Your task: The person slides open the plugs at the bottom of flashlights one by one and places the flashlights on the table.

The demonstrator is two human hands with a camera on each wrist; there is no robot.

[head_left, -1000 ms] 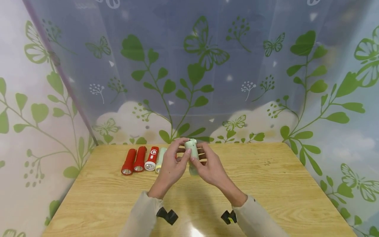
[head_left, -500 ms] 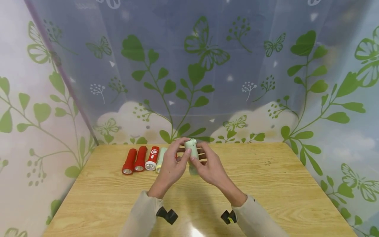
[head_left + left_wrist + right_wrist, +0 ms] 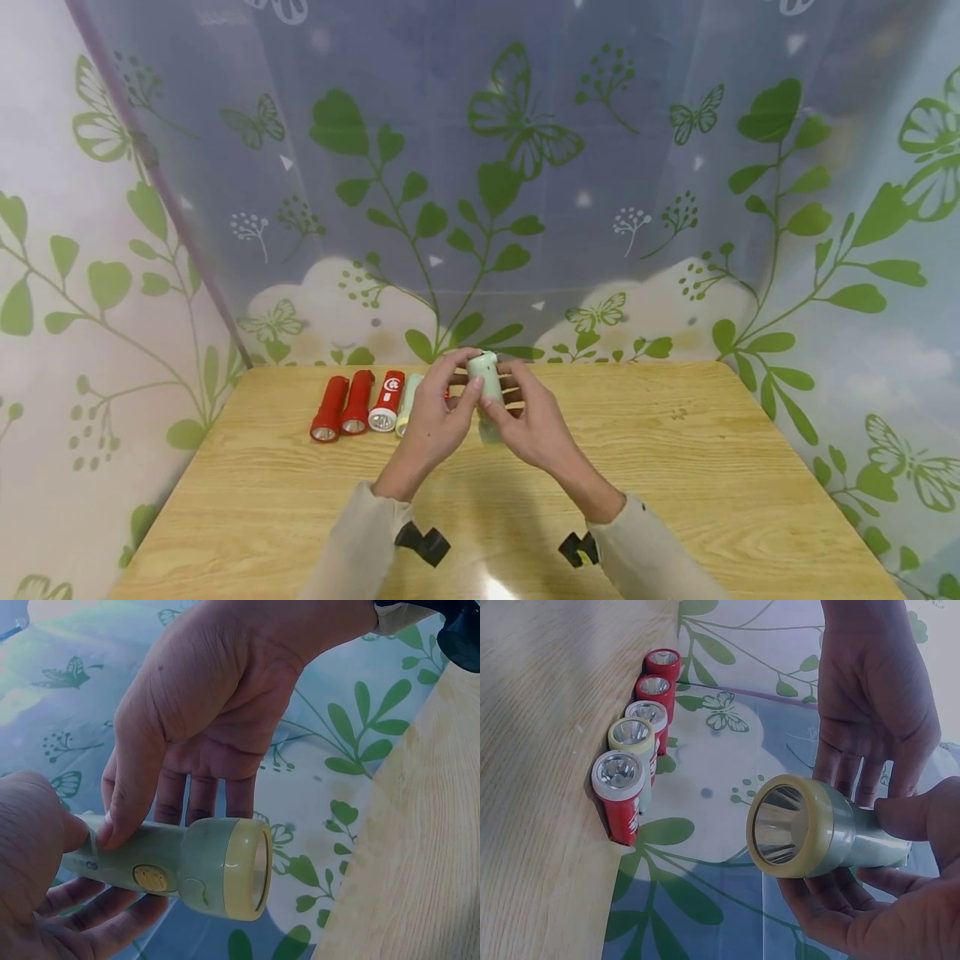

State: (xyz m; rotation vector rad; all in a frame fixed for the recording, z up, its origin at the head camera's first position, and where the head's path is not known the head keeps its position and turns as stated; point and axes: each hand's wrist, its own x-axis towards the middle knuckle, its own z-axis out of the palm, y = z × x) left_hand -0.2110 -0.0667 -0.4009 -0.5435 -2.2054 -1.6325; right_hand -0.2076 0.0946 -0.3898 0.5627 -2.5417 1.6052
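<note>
Above the middle of the wooden table (image 3: 660, 483), a pale green flashlight (image 3: 206, 859) hangs between the left hand (image 3: 441, 408) and the right hand (image 3: 531, 421). Both grip its body by thumb and fingers, leaving the yellow-rimmed lens end uncovered. Toward the table's back edge, left of the hands, lies a row with lenses toward the person: a red flashlight (image 3: 328, 408), a second red flashlight (image 3: 356, 402), a white-rimmed red flashlight (image 3: 387, 400), a mint flashlight (image 3: 410, 404) and a silver-fronted red flashlight (image 3: 621, 799). From the head camera, the left hand blocks part of the mint one and nearly all of the last. Behind the table rises a backdrop (image 3: 420, 275) printed with leaves and butterflies. Beige sleeves (image 3: 351, 537) cover the forearms.
</note>
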